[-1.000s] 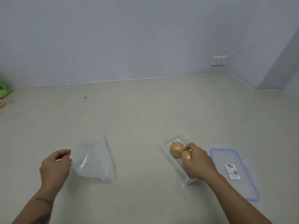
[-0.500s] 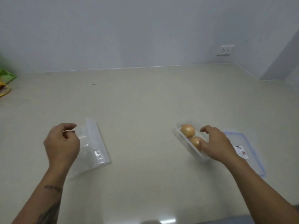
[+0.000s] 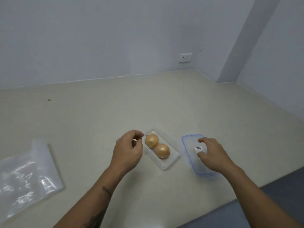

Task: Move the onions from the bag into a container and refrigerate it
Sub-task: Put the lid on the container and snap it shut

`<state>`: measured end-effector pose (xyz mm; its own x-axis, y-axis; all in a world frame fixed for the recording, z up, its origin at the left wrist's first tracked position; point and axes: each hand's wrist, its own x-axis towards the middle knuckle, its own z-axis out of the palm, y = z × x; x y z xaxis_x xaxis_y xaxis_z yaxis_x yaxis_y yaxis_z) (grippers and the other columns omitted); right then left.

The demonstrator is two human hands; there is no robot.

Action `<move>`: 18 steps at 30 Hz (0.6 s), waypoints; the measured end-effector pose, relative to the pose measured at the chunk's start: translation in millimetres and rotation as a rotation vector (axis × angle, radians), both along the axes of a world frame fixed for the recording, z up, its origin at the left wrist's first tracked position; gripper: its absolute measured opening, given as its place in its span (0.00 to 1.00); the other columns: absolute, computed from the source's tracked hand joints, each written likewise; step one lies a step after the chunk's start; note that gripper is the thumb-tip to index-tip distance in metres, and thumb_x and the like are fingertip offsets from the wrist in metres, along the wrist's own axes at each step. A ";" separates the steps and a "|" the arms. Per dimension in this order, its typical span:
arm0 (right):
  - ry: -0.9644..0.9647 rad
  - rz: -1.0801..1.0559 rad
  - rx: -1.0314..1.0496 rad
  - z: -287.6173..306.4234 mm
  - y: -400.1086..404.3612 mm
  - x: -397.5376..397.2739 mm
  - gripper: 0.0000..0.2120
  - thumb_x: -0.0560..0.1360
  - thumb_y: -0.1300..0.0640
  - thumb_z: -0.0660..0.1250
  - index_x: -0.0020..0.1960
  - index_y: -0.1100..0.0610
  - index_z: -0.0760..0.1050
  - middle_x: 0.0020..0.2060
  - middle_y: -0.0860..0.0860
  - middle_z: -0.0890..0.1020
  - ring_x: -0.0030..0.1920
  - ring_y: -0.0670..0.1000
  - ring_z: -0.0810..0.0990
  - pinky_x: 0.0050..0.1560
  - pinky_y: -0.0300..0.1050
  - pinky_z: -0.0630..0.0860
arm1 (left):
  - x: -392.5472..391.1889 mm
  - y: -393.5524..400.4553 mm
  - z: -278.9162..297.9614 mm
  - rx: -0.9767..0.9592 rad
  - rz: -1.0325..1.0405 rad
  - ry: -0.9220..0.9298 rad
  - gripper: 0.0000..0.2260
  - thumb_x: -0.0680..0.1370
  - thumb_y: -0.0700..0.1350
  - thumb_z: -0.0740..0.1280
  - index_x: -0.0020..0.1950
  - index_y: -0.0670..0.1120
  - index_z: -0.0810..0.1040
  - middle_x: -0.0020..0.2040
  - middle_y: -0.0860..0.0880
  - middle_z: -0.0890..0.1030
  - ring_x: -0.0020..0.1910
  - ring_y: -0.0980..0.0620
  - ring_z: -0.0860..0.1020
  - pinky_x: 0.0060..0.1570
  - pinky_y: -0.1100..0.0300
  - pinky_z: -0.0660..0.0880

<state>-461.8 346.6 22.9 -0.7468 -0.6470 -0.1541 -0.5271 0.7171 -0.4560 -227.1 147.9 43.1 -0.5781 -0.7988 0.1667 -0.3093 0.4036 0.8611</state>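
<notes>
2 onions [image 3: 157, 145] sit in the tub [image 3: 171, 160], centre frame. Right hand [image 3: 212, 155] spreads wide over the lid [image 3: 189, 155], likely to take it; left hand [image 3: 127, 150] curls loosely, empty, beside the tub.

Clear plastic bag [image 3: 28, 175]: left part cut off by frame edge. Blue-rimmed clear lid [image 3: 190, 145]: near end hidden under right hand [image 3: 212, 155]; white label [image 3: 198, 149] print illegible.

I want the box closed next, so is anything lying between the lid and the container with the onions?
Nothing visible does. The lid lies flat on the counter just right of the open container, with bare counter between them. The right hand is over the lid; the left hand is beside the container's left edge.
</notes>
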 end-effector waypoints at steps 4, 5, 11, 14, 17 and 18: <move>-0.027 -0.016 0.094 -20.6 22.6 -40.3 0.28 0.74 0.51 0.66 0.73 0.49 0.64 0.71 0.55 0.66 0.69 0.61 0.65 0.68 0.55 0.66 | -73.3 60.5 -19.7 0.028 -0.188 -0.088 0.09 0.75 0.44 0.64 0.53 0.54 0.79 0.48 0.57 0.80 0.43 0.60 0.78 0.46 0.61 0.76; -0.043 -0.011 0.112 -25.8 27.2 -49.4 0.29 0.74 0.51 0.65 0.74 0.48 0.63 0.72 0.56 0.64 0.70 0.61 0.63 0.69 0.56 0.65 | -88.1 74.1 -25.7 0.035 -0.232 -0.126 0.11 0.75 0.44 0.64 0.56 0.54 0.78 0.50 0.56 0.79 0.44 0.61 0.77 0.48 0.63 0.75; -0.071 0.076 0.235 -56.3 57.8 -84.5 0.31 0.73 0.46 0.62 0.75 0.40 0.58 0.75 0.55 0.59 0.73 0.59 0.58 0.69 0.55 0.62 | -150.0 128.6 -54.1 0.046 -0.334 -0.466 0.24 0.74 0.43 0.62 0.71 0.49 0.69 0.68 0.47 0.71 0.66 0.47 0.71 0.68 0.55 0.67; -0.017 0.027 0.203 -63.3 71.5 -94.1 0.30 0.72 0.49 0.63 0.73 0.38 0.62 0.74 0.54 0.61 0.72 0.59 0.59 0.68 0.55 0.63 | -163.9 144.9 -60.6 0.131 -0.288 -0.680 0.29 0.73 0.45 0.61 0.75 0.49 0.61 0.72 0.44 0.64 0.68 0.39 0.66 0.68 0.52 0.65; -0.008 -0.046 0.126 -66.5 78.4 -103.4 0.28 0.69 0.55 0.63 0.69 0.42 0.69 0.68 0.54 0.68 0.67 0.59 0.65 0.65 0.54 0.67 | -175.4 156.9 -64.0 0.207 -0.274 -0.779 0.32 0.71 0.47 0.61 0.75 0.51 0.58 0.71 0.41 0.60 0.70 0.37 0.60 0.68 0.50 0.64; -0.012 -0.051 0.101 -67.2 77.7 -105.5 0.26 0.69 0.57 0.63 0.67 0.44 0.71 0.65 0.54 0.70 0.64 0.60 0.67 0.63 0.53 0.69 | -180.2 158.5 -63.8 0.244 -0.259 -0.748 0.32 0.70 0.47 0.61 0.74 0.51 0.59 0.70 0.42 0.61 0.70 0.37 0.61 0.67 0.50 0.65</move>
<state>-567.3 424.3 -44.3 -0.7760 -0.5890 -0.2257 -0.4840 0.7855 -0.3857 -407.3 306.4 -20.8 -0.6383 -0.5887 -0.4960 -0.7582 0.3694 0.5373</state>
